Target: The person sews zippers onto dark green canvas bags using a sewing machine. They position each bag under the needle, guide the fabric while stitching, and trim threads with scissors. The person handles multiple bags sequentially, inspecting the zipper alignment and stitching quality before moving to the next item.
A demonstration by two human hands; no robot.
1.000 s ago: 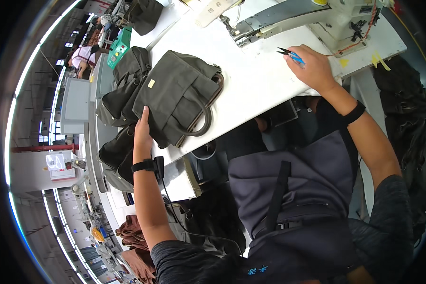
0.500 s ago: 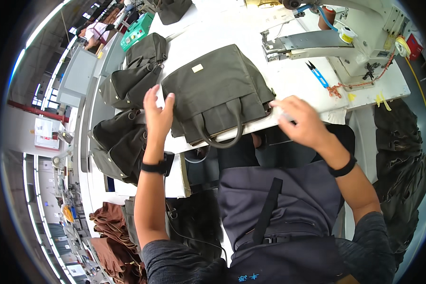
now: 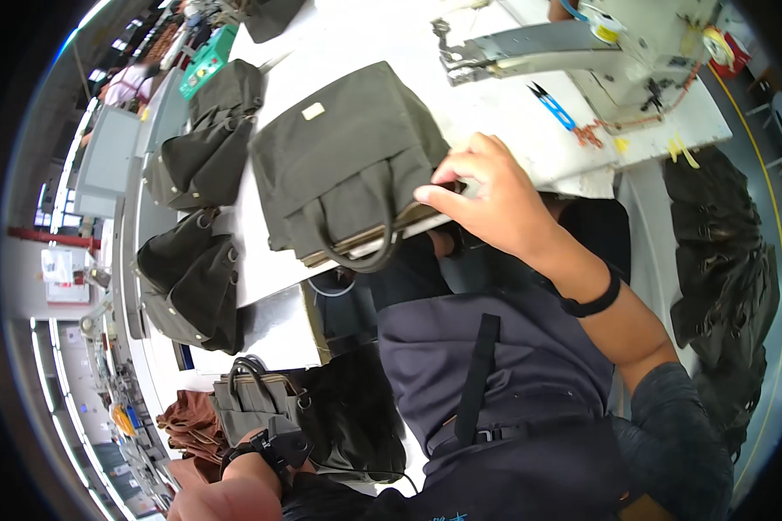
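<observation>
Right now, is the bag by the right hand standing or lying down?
Lying down: the green bag rests on the table, broad side and pale tag facing up.

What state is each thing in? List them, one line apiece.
Olive bag on the table: lying flat, handles over the table's edge; zip closure unclear.
Right hand: curled at that bag's corner; grip unclear.
Blue snips: lying on the table, blades parted.
Sewing machine: no bag on its arm; running or not, unclear.
Brown pieces: crumpled in a heap.
Olive bag below the table: handles raised.
</observation>
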